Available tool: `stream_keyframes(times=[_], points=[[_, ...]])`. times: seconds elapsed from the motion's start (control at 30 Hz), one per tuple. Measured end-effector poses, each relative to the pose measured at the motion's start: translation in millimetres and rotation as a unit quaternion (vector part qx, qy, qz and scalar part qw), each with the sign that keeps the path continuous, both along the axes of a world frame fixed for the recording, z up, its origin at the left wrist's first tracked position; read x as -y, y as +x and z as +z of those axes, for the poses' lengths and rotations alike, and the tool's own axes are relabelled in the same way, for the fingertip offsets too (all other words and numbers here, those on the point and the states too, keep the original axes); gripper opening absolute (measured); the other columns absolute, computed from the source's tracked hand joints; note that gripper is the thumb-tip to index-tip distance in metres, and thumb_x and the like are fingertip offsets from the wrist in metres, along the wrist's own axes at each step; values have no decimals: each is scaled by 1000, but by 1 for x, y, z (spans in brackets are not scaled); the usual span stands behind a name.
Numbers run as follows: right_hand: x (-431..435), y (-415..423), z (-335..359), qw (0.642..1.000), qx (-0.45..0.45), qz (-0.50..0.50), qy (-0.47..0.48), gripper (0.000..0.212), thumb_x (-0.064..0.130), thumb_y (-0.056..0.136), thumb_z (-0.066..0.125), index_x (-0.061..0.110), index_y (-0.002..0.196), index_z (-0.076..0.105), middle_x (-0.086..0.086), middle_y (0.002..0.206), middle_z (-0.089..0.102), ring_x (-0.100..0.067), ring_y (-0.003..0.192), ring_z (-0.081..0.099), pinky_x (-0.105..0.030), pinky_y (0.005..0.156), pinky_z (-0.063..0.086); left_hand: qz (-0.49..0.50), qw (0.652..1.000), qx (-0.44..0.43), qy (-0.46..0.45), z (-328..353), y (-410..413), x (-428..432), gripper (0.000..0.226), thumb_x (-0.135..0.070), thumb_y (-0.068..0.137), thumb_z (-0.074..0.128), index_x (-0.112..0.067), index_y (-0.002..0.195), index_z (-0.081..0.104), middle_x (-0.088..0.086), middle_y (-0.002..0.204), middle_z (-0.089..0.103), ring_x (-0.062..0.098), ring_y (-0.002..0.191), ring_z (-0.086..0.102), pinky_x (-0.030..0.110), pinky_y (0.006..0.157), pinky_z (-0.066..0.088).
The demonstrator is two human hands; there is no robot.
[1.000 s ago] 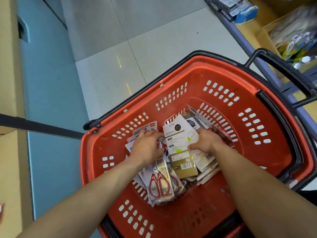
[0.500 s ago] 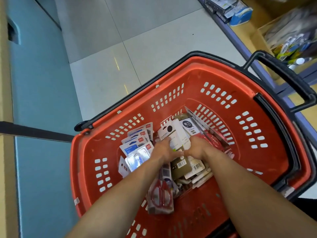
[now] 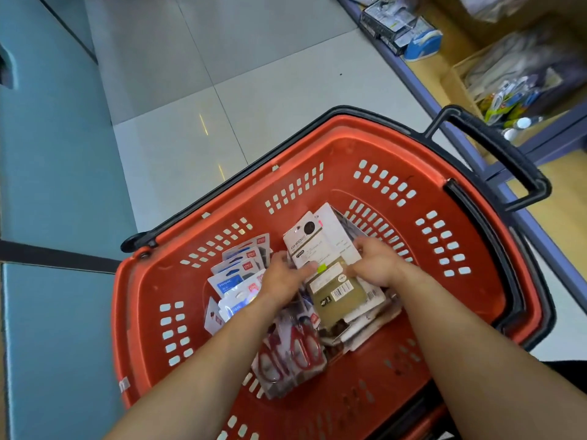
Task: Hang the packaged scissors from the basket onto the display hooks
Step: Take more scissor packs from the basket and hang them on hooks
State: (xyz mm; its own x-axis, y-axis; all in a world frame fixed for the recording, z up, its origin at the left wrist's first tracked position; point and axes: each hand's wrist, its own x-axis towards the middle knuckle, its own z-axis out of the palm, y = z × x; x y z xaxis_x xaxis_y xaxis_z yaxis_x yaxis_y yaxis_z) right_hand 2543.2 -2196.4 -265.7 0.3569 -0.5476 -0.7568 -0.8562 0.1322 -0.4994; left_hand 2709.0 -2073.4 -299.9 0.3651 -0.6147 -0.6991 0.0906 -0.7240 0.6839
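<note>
The white-and-gold pack [image 3: 320,249] is showing blurred lettering that starts "FU", a dark round mark at its top and a barcode [image 3: 339,292] on the gold half. The left hand [image 3: 282,281] is pinching its left edge with the thumb lying on the card, and the right hand [image 3: 378,265] is curling over its right edge, both reaching down inside the red basket [image 3: 476,281]. Red-handled scissors [image 3: 301,344] in clear packs are lying under the left wrist. Blue-labelled packs [image 3: 235,274] are leaning left of the left hand, their print unreadable.
</note>
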Motion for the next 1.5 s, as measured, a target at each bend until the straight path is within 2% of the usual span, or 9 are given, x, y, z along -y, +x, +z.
stream_keyframes(times=[0.07, 0.2, 0.33, 0.43, 0.53, 0.73, 0.93, 1.17, 1.5], points=[[1, -3, 5, 1000, 18, -3, 13, 37, 8, 79, 80, 28, 104, 60, 6, 106, 71, -18, 104, 67, -36, 93, 54, 21, 996, -82, -14, 4, -4, 1, 50, -27, 90, 79, -17, 131, 51, -5, 117, 72, 10, 99, 72, 22, 79, 60], [-9, -2, 11, 991, 58, -8, 116, 37, -2, 90, 70, 31, 103, 60, 11, 97, 74, -10, 90, 72, -30, 75, 61, 111, 985, -129, -29, -4, -10, 1, 65, -15, 85, 83, -26, 134, 42, 3, 122, 70, 25, 108, 71, 48, 96, 58], [-12, -1, 7, 983, 53, 22, 173, 36, 1, 90, 71, 26, 114, 66, 3, 106, 78, -21, 100, 75, -43, 91, 61, 79, 989, -110, -53, -4, -20, 2, 78, -8, 86, 81, -32, 144, 34, 3, 130, 66, 24, 114, 68, 47, 100, 57], [-1, -4, 11, 998, 17, -24, -49, 8, 23, 95, 68, 23, 102, 70, 1, 98, 77, -23, 97, 73, -40, 89, 58, 58, 994, -75, -45, -4, -10, 0, 88, -8, 84, 82, -31, 150, 29, 1, 131, 65, 21, 113, 67, 42, 94, 59], [9, -11, 10, 968, -52, -55, -241, 27, 27, 98, 58, 21, 124, 61, -4, 119, 68, -26, 110, 66, -45, 97, 55, 25, 999, -32, 15, -5, -2, -9, 88, -12, 83, 84, -23, 152, 29, 2, 131, 66, 23, 113, 68, 46, 96, 57], [-1, -20, -22, 988, -120, -47, -84, 42, 38, 107, 38, 13, 134, 59, -13, 139, 61, -35, 126, 57, -46, 109, 44, 1, 998, -24, 61, -18, -10, -10, 27, -11, 92, 75, -14, 118, 69, 5, 117, 76, 22, 99, 74, 42, 90, 61], [9, -13, -37, 986, -159, -15, -51, 32, 36, 98, 61, 25, 128, 60, -10, 140, 51, -35, 130, 50, -47, 115, 40, 10, 996, -34, 86, -23, -9, -1, 24, -14, 99, 65, -17, 123, 63, 3, 118, 74, 23, 100, 72, 33, 79, 58], [26, -26, -61, 983, -93, -104, 115, 78, 25, 64, 97, 20, 130, 56, -5, 124, 71, -29, 116, 65, -53, 110, 45, 19, 994, -50, 90, -31, -5, -4, 24, -14, 98, 67, -16, 121, 65, 3, 113, 77, 22, 97, 75, 43, 89, 61], [11, -26, -58, 992, -58, -78, 77, 106, 37, 46, 103, 22, 136, 49, -4, 131, 65, -30, 120, 63, -51, 108, 49, 15, 993, -86, 86, -28, -1, -10, 24, -13, 98, 67, -18, 121, 64, 4, 111, 78, 24, 96, 77, 49, 91, 61]])
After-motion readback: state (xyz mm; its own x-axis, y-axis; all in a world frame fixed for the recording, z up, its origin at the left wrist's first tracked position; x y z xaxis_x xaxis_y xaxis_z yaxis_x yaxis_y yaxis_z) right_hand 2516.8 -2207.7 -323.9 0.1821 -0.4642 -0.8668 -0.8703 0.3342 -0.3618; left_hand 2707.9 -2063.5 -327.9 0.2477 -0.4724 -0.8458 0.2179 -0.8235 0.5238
